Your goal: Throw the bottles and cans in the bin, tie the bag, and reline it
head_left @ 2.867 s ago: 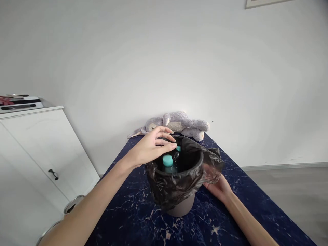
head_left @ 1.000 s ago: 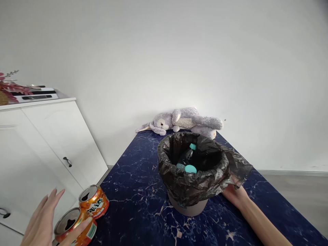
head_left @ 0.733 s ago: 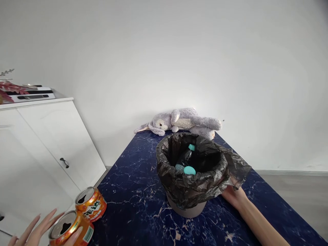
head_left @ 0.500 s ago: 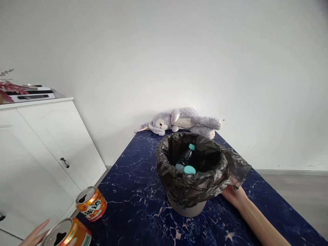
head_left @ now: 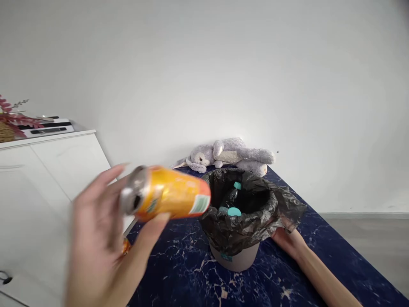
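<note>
My left hand (head_left: 105,230) is closed around an orange drink can (head_left: 175,192), raised above the table and lying nearly level. Its opened top faces left, and its base overlaps the left rim of a trash bin (head_left: 238,258) in the view. A black plastic bag (head_left: 230,236) lines the bin and folds over its rim. Inside sit plastic bottles with teal caps (head_left: 234,211). My right hand (head_left: 286,243) grips the bin's right side, its fingers partly covered by the loose bag edge. A second orange can (head_left: 125,246) is mostly hidden behind my left hand.
A blue marbled table (head_left: 191,273) carries the bin. At its far end a grey plush rabbit (head_left: 230,154) lies against the white wall. On the left stands a white cabinet (head_left: 35,204) with a white device (head_left: 51,128) and pink artificial leaves (head_left: 19,119) on top.
My left hand has taken the nearer can from the table's left front, lifted it, tipped it sideways and carried it right toward the bin. My right hand has stayed at the bin.
</note>
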Tool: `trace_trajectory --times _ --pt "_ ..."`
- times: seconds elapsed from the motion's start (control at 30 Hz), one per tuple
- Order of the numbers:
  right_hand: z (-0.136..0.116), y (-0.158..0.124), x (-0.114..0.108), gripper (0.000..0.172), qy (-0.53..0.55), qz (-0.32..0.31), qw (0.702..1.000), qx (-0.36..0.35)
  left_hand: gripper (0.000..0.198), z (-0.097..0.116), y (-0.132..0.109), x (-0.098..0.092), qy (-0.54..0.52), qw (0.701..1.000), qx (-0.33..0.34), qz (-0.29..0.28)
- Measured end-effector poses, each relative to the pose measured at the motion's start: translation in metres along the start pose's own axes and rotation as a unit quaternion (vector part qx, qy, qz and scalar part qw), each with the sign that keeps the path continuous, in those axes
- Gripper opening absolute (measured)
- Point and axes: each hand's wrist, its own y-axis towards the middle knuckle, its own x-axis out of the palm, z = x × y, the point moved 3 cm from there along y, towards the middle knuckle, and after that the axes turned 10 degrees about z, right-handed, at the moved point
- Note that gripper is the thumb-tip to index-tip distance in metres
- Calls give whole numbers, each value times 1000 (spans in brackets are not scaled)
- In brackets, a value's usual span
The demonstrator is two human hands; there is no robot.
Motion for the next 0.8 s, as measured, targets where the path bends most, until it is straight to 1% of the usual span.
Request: trace_trajectory --times 0.03,0.1,0.17,0.23,0.27,0.33,0.37,0.43,0.53,0.6,0.63,0.7,0.73,0.8 --pt "0 1 0 40 1 2 1000 -1 70 3 8 20 -14 999 -11 -28" --pt "0 3 -1 33 6 11 1000 -5 68 5 21 57 -6 996 -2 -92" --pt "1 4 -2 29 12 22 1000 -8 67 0 29 87 32 986 18 -165" --pt "2 5 -3 27 18 31 999 -8 67 -10 32 107 70 967 28 -244" --pt "3 5 -4 27 21 33 999 -6 69 -14 31 113 83 955 22 -284" --pt "3 6 -5 24 26 36 999 -4 78 -22 28 120 98 931 -6 -352" --pt "3 6 -5 22 27 36 999 -2 83 -24 26 120 100 923 -19 -370" --pt "2 7 -6 18 29 33 999 2 84 -24 22 114 96 924 -28 -369" --pt "1 8 -6 20 30 24 999 7 71 -22 18 95 101 946 -20 -306" --pt "1 8 -5 22 29 20 999 8 64 -28 15 78 123 955 -21 -270" --pt "1 8 -4 22 29 20 999 9 62 -36 14 69 139 955 -23 -260" --pt "1 7 -3 20 29 24 999 11 60 -61 11 46 181 950 -29 -252" --pt "1 6 -2 19 29 28 999 11 59 -78 9 32 200 947 -27 -248" --pt "2 4 -1 19 30 35 999 11 61 -121 2 2 246 936 -21 -252"
